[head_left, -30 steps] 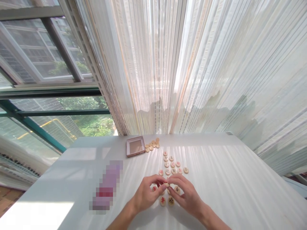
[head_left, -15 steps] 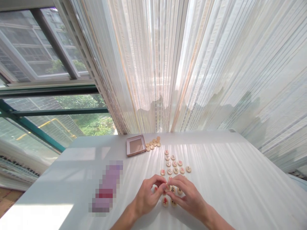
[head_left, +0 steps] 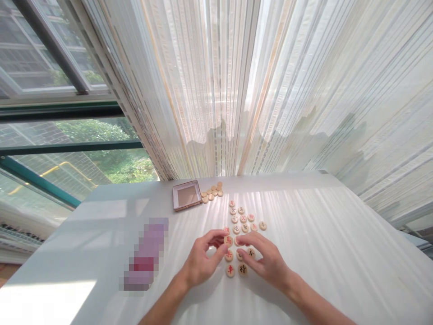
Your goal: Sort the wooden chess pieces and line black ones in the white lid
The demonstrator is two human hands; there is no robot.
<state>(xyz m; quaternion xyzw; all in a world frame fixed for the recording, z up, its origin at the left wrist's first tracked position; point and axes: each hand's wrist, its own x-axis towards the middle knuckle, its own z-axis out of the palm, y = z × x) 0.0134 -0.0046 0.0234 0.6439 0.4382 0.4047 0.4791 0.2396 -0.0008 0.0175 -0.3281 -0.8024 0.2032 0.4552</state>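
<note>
Head view, left to right: one window (head_left: pixel 71 146) with greenery outside, then one long purple thing (head_left: pixel 147 250), too pixelated to make out, lying on the one table (head_left: pixel 321 243). Right of it, near the far edge, sits one box (head_left: pixel 188 197), tilted up to show a shallow inside, and just beside that a cluster of about nine plain pieces (head_left: pixel 210 197). One pale curtain (head_left: pixel 216 81) hangs behind.

Next comes the left hand (head_left: pixel 203 259), thumb and fingers parted around the left side of one red-marked piece (head_left: pixel 228 241) – whether they touch it I cannot tell.

Eighteen marked pieces (head_left: pixel 245 228) show between and beyond the hands, in rows counted from the far end: one, two, three, five, two, three, two. The row of two level with the fingertips lies between the hands; the nearest pair, one red (head_left: pixel 230 270) and one black (head_left: pixel 242 270), lies just this side of the thumbs.

Last, the right hand (head_left: pixel 267 257) has thumb and forefinger spread – the forefinger over a second red-marked piece (head_left: pixel 237 241), the thumb partly covering a black-marked one (head_left: pixel 240 255).
</note>
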